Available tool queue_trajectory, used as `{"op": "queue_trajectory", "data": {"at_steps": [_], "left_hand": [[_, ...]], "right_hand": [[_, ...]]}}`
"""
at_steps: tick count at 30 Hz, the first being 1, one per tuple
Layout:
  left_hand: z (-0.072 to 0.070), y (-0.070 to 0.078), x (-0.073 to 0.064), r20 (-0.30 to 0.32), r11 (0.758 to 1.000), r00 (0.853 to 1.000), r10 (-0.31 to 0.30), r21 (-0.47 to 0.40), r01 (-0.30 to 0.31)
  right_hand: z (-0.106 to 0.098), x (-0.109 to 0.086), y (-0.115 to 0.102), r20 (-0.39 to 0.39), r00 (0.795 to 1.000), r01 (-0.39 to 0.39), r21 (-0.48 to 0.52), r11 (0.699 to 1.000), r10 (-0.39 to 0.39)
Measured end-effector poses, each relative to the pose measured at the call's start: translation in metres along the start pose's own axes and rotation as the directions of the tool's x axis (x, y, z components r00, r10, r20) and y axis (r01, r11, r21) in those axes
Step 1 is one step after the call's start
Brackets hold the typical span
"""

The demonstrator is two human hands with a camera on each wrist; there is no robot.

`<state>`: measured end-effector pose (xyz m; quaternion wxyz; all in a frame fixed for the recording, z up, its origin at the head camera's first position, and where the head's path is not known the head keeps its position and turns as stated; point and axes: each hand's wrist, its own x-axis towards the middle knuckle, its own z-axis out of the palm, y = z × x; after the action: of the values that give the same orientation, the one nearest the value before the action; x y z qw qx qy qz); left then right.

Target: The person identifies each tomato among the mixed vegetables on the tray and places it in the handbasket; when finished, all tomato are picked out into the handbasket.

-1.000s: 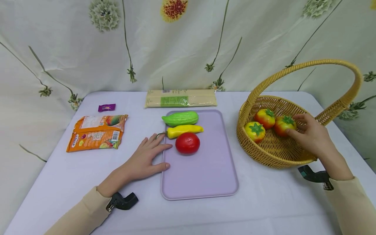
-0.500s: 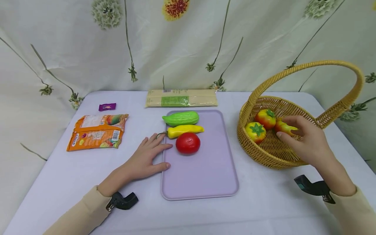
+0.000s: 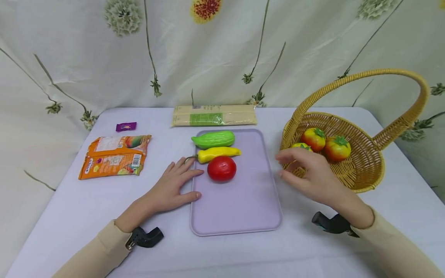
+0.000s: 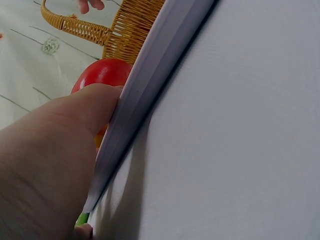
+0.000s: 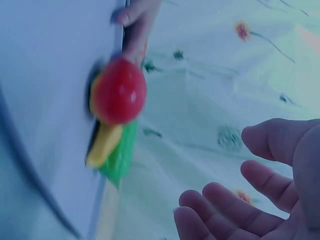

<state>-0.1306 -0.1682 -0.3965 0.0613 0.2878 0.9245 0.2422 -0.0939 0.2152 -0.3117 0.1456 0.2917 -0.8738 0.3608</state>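
My left hand lies flat with spread fingers, thumb and fingertips over the left edge of a lilac tray. On that tray sit a red tomato, a yellow pepper and a green bumpy vegetable, maybe a cucumber or bitter melon. My right hand hovers between tray and wicker basket; in the right wrist view its fingers are loosely bent and hold nothing. Inside the basket are yellow-red tomatoes with green tops: one tomato, another tomato, and a third tomato partly behind my hand.
A long beige packet with a green label lies behind the tray. Left of it are an orange snack bag and a small purple wrapped sweet. The tall basket handle arches over the right side. A floral cloth hangs behind.
My right hand has left the tomato at the basket's right and moved left, out over the basket's near-left rim toward the tray. That tomato stays in the basket. My left hand has not moved.
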Motion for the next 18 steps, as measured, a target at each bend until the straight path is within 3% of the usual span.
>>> {"op": "queue_trajectory", "data": {"at_steps": [4,10,18], "left_hand": [[-0.001,0.000,-0.001,-0.004,1.000,1.000,0.006,-0.003,-0.006],[-0.002,0.000,-0.001,-0.006,1.000,1.000,0.002,-0.002,-0.002],[-0.001,0.000,0.000,-0.006,1.000,1.000,0.002,-0.001,-0.002]], "right_hand": [[0.028,0.014,-0.009,0.120,0.993,-0.007,0.055,0.998,0.001],[0.067,0.036,-0.023,0.221,0.975,-0.041,0.124,0.991,0.013],[0.090,0.051,-0.027,0.216,0.976,-0.048,0.134,0.990,0.018]]}}
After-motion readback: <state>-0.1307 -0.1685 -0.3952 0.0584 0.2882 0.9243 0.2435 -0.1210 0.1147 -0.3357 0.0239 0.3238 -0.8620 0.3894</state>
